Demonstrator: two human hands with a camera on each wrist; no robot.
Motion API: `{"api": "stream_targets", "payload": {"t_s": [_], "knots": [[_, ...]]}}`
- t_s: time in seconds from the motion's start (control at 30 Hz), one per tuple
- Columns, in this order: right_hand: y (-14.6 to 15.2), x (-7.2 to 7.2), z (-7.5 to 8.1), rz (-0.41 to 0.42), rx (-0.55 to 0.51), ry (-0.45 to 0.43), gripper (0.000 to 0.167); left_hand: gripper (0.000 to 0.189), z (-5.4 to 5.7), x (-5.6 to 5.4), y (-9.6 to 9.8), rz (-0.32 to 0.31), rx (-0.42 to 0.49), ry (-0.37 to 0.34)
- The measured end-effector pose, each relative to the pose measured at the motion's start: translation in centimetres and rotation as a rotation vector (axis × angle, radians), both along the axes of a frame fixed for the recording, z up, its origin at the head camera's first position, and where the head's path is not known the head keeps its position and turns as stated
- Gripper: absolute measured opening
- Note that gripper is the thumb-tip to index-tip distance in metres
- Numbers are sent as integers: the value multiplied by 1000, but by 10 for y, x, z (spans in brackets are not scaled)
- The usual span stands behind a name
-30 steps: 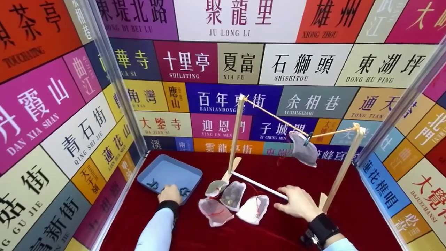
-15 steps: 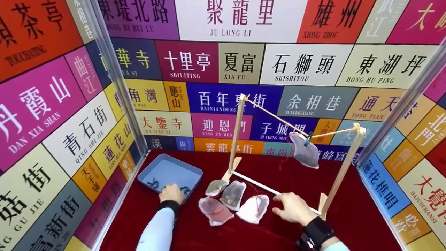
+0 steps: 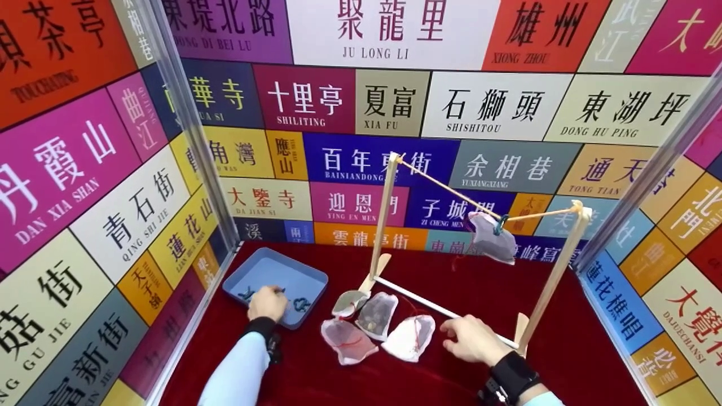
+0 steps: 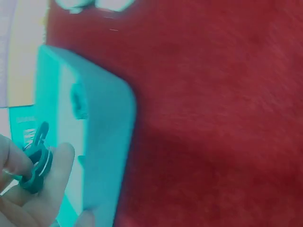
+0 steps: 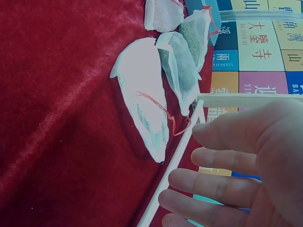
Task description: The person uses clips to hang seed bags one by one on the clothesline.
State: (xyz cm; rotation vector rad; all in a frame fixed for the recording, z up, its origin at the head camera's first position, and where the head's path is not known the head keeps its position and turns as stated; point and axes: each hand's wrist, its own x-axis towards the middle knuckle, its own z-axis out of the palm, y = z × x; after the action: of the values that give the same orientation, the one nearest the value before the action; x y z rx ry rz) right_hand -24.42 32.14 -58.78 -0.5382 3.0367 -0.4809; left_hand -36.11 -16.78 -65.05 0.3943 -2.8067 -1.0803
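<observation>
My left hand is over the blue tray, pinching a dark green clip between thumb and fingers. Other green clips lie in the tray. My right hand holds nothing; its fingers are spread loosely beside the white rod at the stand's base. Left of that hand lies a white mesh bag with red string. Grouped with it are a pinkish bag, a grey bag and a greenish bag. Another bag hangs from the cord by a green clip.
Two wooden posts hold up the sagging cord at the back and right. Dark red cloth covers the table. Panels with street names enclose it at the back and both sides.
My left hand has shifted slightly left and up over the tray, and the clip now shows at its fingertips. My right hand has moved a little left and down.
</observation>
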Motion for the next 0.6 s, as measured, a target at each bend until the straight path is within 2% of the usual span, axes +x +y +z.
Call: {"api": "stream_targets", "payload": {"t_s": [0.1, 0.2, 0.3, 0.43, 0.53, 0.6], "knots": [[-1, -2, 0, 14, -10, -5, 29, 45, 9, 2, -5, 31, 64, 15], [-3, -4, 2, 31, -25, -8, 30, 46, 14, 5, -5, 18, 150, 16], [-6, -6, 3, 62, -47, 2, 29, 46, 17, 7, 0, -16, 319, 4], [-12, -8, 5, 105, -92, 35, 28, 47, 24, 10, 12, -25, 522, -50], [-17, -9, 6, 129, -137, 73, 27, 44, 32, 16, 29, -50, 539, -66], [-21, -9, 6, 146, -168, 103, 26, 41, 36, 20, 44, -114, 508, -53]]}}
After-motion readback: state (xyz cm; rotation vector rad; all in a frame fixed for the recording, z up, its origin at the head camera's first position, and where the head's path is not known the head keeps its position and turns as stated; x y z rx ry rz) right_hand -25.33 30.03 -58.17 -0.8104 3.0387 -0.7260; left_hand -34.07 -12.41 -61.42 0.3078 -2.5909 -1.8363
